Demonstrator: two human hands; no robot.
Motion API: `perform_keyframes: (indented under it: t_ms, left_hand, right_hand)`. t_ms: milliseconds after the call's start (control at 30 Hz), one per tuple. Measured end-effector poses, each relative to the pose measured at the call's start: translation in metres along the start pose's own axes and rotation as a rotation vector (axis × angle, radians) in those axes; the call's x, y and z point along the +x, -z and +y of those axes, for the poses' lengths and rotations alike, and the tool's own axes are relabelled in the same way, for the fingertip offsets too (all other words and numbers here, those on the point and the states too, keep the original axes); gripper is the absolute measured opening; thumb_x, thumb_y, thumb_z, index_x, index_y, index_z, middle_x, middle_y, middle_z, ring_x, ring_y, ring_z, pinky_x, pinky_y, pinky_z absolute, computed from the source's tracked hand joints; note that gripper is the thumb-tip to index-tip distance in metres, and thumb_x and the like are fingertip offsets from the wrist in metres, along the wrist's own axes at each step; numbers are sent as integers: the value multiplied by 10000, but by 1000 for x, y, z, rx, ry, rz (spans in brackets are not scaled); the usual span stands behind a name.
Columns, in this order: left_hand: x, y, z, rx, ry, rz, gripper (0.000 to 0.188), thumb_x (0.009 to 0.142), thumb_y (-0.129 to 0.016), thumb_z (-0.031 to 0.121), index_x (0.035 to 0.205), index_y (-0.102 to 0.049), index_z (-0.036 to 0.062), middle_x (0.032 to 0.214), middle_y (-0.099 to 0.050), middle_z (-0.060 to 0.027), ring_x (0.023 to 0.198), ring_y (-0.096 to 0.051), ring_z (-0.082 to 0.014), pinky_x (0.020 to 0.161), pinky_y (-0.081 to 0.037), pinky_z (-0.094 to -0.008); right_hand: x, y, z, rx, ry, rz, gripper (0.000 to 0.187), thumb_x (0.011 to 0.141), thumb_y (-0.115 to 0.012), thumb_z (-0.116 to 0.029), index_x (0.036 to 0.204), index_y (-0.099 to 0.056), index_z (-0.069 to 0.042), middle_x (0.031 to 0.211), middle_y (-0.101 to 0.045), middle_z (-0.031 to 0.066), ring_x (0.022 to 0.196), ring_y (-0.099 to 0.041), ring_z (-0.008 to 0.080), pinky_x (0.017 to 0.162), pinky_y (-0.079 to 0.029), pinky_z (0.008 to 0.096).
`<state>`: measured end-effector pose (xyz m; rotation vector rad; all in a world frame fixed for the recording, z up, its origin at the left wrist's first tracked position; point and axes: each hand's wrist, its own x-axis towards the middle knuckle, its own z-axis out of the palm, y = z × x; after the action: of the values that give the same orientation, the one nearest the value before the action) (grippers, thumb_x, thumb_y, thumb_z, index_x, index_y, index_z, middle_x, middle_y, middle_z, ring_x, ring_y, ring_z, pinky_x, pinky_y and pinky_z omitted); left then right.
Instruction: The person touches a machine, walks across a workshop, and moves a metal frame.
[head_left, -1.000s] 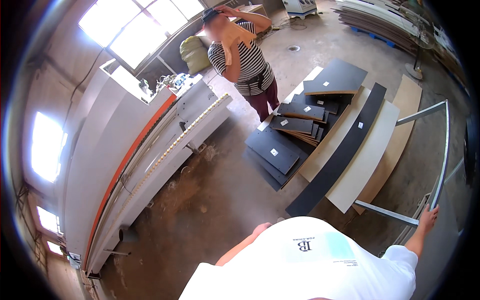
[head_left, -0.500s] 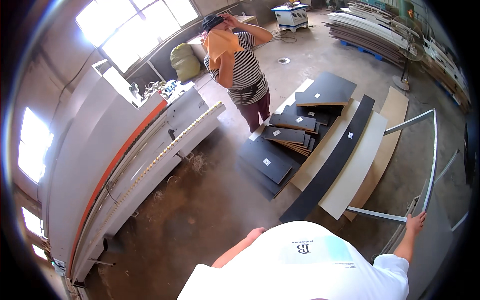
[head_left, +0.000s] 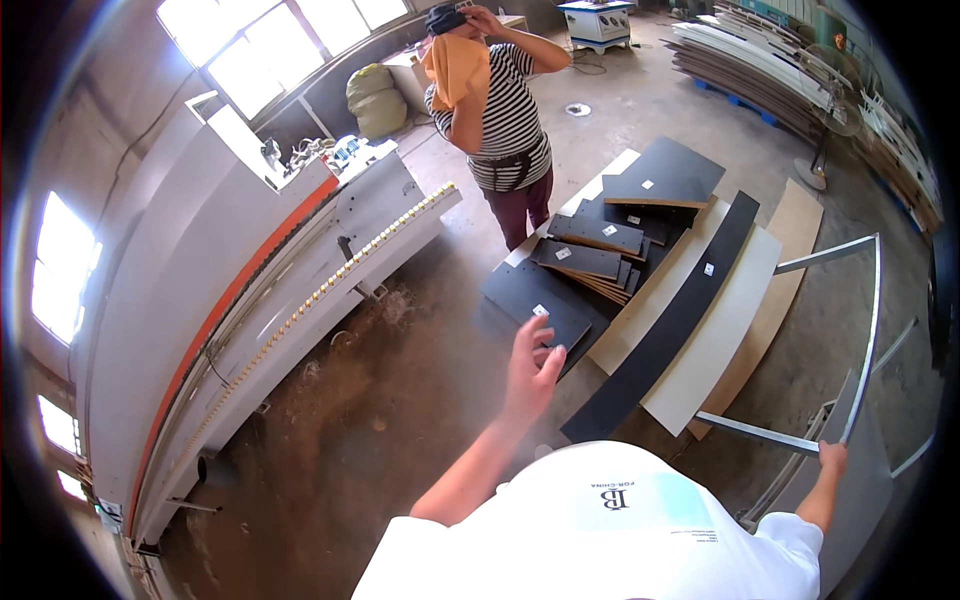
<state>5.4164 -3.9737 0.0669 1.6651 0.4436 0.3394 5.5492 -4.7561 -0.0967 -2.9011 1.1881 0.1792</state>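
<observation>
My left hand point(head_left: 531, 375) is raised in front of my body with its fingers apart and slightly bent, holding nothing. Beyond it is a dark grey panel point(head_left: 535, 303) with a small white label. At the far right, my right hand point(head_left: 832, 457) is closed on the near corner of a metal frame point(head_left: 877, 320). Boards lie on the frame side by side: a long black strip point(head_left: 690, 300), a white board point(head_left: 715, 335) and a tan board point(head_left: 795, 235). Small dark panels point(head_left: 596, 234) are stacked on the left part of the pile.
A long grey machine point(head_left: 215, 250) with an orange stripe stands on the left. Across the pile, a person in a striped shirt point(head_left: 505, 120) holds an orange cloth. Stacked boards point(head_left: 745, 65), a standing fan point(head_left: 815, 165) and a white cabinet point(head_left: 597, 27) are farther back.
My left hand has come up from beside my body to in front of the dark panels, fingers spreading. My right hand stays at the frame's corner. The view has shifted slightly.
</observation>
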Motion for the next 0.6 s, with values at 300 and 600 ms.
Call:
perform_keyframes:
  t_ms: [300,600]
  left_hand:
    - [-22,-9,52,-184,-721,163,776,909,-639,-28,1601,-312,100,1664,-286,-117,1390,-488,-265,1038,-521,-378]
    - [-23,-13,41,-166,-697,51,757,943,-668,63,1605,-310,140,1668,-260,-114,1365,-517,-261,956,-544,-351]
  right_hand:
    - [-14,44,-21,132,51,-142,665,760,-705,-478,1148,-735,62,1229,-699,305,1175,-662,450,1008,-512,476]
    - [45,15,10,255,70,-222,931,800,-716,-675,1294,-653,112,1388,-618,315,1344,-565,420,1120,-416,469]
